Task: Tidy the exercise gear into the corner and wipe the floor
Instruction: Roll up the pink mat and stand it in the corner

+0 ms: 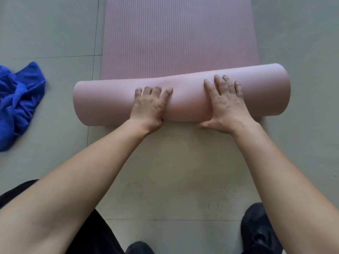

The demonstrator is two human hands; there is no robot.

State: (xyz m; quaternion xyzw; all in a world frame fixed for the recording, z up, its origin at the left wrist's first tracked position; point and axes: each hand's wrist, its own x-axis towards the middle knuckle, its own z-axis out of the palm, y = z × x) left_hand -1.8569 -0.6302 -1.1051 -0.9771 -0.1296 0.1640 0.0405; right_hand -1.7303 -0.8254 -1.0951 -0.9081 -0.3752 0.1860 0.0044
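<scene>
A pink exercise mat (176, 33) lies on the floor and stretches away from me. Its near end is rolled into a thick roll (183, 99) lying crosswise. My left hand (149, 105) presses on the roll left of its middle, fingers spread flat over the top. My right hand (224, 105) presses on the roll's right half, fingers straight and the thumb low against the near side. A crumpled blue cloth (18, 103) lies on the floor to the left, apart from the mat.
The grey tiled floor (174, 171) in front of the roll shows a paler, dusty patch. My black shoes (258, 230) and dark trousers (95, 235) are at the bottom edge.
</scene>
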